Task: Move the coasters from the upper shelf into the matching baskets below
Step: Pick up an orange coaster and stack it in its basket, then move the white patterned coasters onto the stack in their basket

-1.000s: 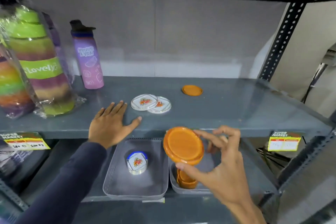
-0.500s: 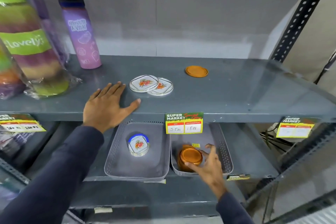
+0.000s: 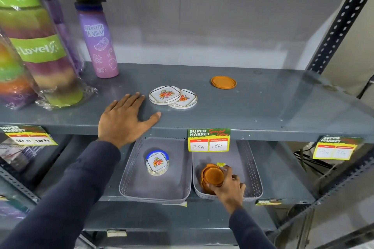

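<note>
Two white floral coasters (image 3: 173, 97) overlap on the upper shelf (image 3: 253, 107). One orange coaster (image 3: 223, 82) lies farther back to the right. Below, the left grey basket (image 3: 129, 178) holds a stack of white floral coasters (image 3: 157, 162). The right grey basket (image 3: 254, 174) holds a stack of orange coasters (image 3: 212, 175). My right hand (image 3: 229, 185) is inside that basket, fingers closed around the top orange coaster on the stack. My left hand (image 3: 125, 120) rests flat on the upper shelf's front edge, fingers spread, just left of the white coasters.
A purple water bottle (image 3: 97, 38) and wrapped stacks of coloured cups (image 3: 36, 46) stand at the shelf's left. Price tags (image 3: 208, 139) hang on the front lip. A perforated black upright (image 3: 340, 18) bounds the right side.
My right hand carried the orange coaster down from in front of the upper shelf into the right basket and onto the orange stack. My left hand stayed on the shelf.
</note>
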### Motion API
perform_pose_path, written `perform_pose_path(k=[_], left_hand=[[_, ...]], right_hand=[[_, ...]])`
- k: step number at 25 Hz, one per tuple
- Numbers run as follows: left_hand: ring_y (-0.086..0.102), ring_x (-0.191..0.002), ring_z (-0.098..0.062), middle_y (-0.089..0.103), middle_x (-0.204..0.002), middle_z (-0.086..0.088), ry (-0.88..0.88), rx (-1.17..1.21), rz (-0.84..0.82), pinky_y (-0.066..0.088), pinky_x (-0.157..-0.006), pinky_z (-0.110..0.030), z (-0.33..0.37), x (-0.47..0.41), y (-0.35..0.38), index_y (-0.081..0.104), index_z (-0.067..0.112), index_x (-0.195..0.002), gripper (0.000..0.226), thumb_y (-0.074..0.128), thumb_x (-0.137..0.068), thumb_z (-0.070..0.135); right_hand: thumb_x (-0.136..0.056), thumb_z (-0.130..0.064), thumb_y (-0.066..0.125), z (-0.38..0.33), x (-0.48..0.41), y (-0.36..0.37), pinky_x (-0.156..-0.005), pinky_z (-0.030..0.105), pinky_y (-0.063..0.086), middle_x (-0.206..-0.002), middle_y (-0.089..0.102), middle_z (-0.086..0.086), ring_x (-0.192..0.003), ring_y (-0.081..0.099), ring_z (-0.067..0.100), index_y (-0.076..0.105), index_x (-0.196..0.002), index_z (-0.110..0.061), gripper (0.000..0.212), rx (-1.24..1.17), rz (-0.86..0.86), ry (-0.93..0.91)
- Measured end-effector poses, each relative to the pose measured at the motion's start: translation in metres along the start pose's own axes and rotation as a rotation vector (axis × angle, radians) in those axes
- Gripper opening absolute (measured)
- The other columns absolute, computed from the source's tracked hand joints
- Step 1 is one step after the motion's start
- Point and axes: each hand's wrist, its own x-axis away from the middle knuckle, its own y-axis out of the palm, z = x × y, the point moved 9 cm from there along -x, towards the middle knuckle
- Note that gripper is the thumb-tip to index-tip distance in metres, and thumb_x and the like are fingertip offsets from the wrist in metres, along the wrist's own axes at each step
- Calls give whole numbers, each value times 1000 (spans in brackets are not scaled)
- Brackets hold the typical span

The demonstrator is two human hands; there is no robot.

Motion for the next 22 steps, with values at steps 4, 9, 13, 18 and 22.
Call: perform_pose_path(k=[4,9,13,18,22], left_hand=[[28,-147,-15,34,-158,9,-1,0,-19,19,-120,-39,0,-1,1,38,27,-148,96,19,-75,86],[25,-148,-15,31,-160,9,-2,4,-49,18,-121,-39,0,0,1,34,26,-150,94,21,-78,85],[21,-149,-14,27,-161,9,-9,7,-82,15,-121,-39,1,1,3,31,26,-152,93,21,-79,84],[15,-150,-12,21,-163,9,-19,11,-124,11,-122,-38,3,2,4,25,27,-153,94,18,-79,84],[15,-150,-13,22,-163,9,-14,20,-107,11,-122,-38,5,3,1,26,26,-153,92,20,-81,83]], right_hand=[[-74,-69,70,-1,-3,7,-110,47,31,-136,61,7,-138,46,29,29,-147,-32,92,106,-46,-24],[-81,-67,64,-7,-2,5,-114,49,24,-149,52,6,-151,28,27,19,-155,-33,94,144,-115,-54],[-83,-57,70,-38,27,-36,-107,47,35,-144,53,3,-136,48,26,31,-150,-35,80,-107,38,-165],[-77,-35,84,-85,110,-138,-80,18,42,-103,60,-7,-93,55,-3,56,-119,-47,52,-522,427,-360],[-76,-38,84,-152,146,-211,-74,17,45,-101,65,-5,-84,58,13,65,-112,-22,43,-646,655,-658]])
